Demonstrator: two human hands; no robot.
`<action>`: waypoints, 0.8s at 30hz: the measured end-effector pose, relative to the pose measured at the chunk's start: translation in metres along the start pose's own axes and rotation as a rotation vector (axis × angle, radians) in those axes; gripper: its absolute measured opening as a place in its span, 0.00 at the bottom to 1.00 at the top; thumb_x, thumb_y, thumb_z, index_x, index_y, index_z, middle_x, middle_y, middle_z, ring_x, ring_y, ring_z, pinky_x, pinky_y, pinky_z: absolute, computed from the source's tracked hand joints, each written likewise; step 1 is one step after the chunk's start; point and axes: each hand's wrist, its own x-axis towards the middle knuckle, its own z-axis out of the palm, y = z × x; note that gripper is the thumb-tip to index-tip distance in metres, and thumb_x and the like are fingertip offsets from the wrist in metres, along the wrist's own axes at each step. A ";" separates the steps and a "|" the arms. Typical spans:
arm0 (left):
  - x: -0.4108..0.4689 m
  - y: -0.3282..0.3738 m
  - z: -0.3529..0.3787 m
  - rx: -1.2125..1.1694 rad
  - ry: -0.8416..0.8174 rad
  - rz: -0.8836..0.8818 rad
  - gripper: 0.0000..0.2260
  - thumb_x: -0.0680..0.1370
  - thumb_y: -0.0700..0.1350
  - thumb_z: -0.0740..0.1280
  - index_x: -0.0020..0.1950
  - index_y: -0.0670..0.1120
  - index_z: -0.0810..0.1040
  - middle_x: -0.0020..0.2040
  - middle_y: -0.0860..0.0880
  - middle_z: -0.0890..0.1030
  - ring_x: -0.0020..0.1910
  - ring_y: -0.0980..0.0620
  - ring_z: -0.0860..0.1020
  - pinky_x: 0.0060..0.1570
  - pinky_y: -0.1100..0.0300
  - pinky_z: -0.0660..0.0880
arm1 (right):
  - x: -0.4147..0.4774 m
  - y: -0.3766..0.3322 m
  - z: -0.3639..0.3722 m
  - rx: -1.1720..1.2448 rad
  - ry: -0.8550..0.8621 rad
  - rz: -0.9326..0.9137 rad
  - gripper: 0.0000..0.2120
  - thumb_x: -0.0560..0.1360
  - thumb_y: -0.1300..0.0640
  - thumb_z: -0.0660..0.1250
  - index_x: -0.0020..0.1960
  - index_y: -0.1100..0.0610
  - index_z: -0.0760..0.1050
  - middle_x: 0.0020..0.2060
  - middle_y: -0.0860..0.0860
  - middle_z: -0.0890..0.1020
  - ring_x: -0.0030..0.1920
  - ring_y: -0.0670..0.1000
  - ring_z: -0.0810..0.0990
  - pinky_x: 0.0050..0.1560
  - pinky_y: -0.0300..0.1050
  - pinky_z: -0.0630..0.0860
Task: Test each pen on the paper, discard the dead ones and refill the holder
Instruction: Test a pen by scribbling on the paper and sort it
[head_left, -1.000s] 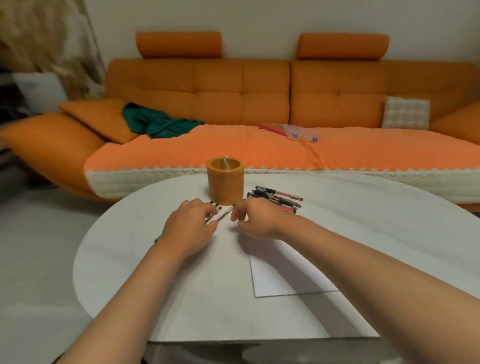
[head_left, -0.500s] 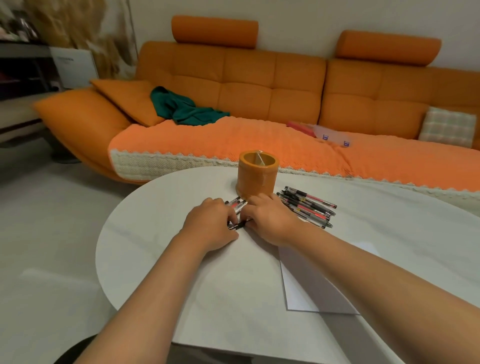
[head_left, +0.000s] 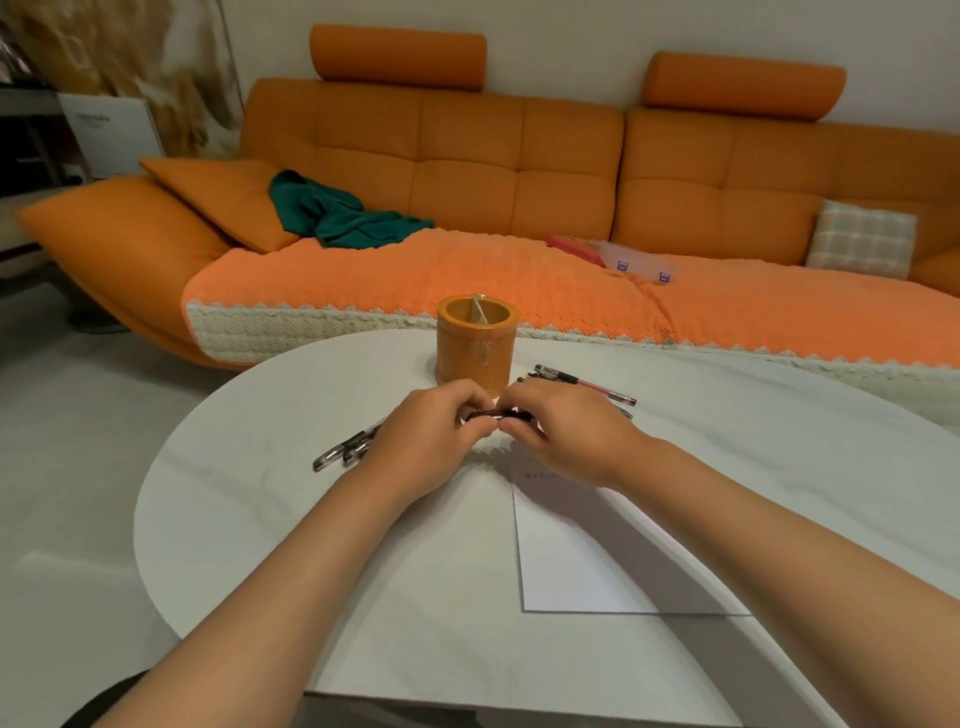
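Observation:
An orange round pen holder (head_left: 477, 340) stands near the far edge of the white table (head_left: 260, 499). Just in front of it, my left hand (head_left: 427, 440) and my right hand (head_left: 563, 430) meet and both pinch one dark pen (head_left: 497, 414), held level between them. A few pens (head_left: 347, 450) lie on the table to the left of my left hand. More pens (head_left: 584, 383), one with a pink barrel, lie to the right of the holder, partly hidden by my right hand. A white sheet of paper (head_left: 582, 566) lies under my right forearm, with faint marks near its top edge.
An orange sofa (head_left: 519, 171) with an orange cover runs behind the table. On it lie a green cloth (head_left: 343, 213), a checked cushion (head_left: 860, 239) and a clear bag (head_left: 623, 260). Grey floor (head_left: 67, 467) lies to the left of the table.
Both hands lifted one dark pen off the table and now hold it between them. The pile of pens to the left of my left hand has come into view. The camera view shifted.

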 end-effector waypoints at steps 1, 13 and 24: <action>0.001 0.003 0.004 -0.031 0.001 0.016 0.02 0.76 0.53 0.71 0.48 0.58 0.80 0.41 0.58 0.81 0.41 0.57 0.78 0.44 0.54 0.77 | -0.004 0.004 -0.001 -0.001 0.005 0.006 0.10 0.81 0.44 0.60 0.56 0.47 0.75 0.46 0.44 0.80 0.44 0.48 0.77 0.41 0.51 0.75; 0.027 0.034 0.043 -0.194 -0.082 0.058 0.04 0.74 0.44 0.75 0.47 0.52 0.85 0.40 0.56 0.84 0.39 0.61 0.80 0.40 0.68 0.75 | -0.045 0.045 -0.009 0.041 -0.032 0.183 0.12 0.82 0.48 0.58 0.43 0.51 0.73 0.34 0.46 0.76 0.37 0.49 0.73 0.38 0.52 0.72; 0.033 0.021 0.051 -0.139 -0.168 0.057 0.05 0.73 0.43 0.76 0.43 0.53 0.84 0.38 0.57 0.84 0.39 0.61 0.80 0.41 0.65 0.77 | -0.047 0.056 0.004 -0.096 -0.063 0.150 0.12 0.82 0.41 0.54 0.54 0.43 0.75 0.42 0.44 0.82 0.43 0.51 0.79 0.37 0.48 0.72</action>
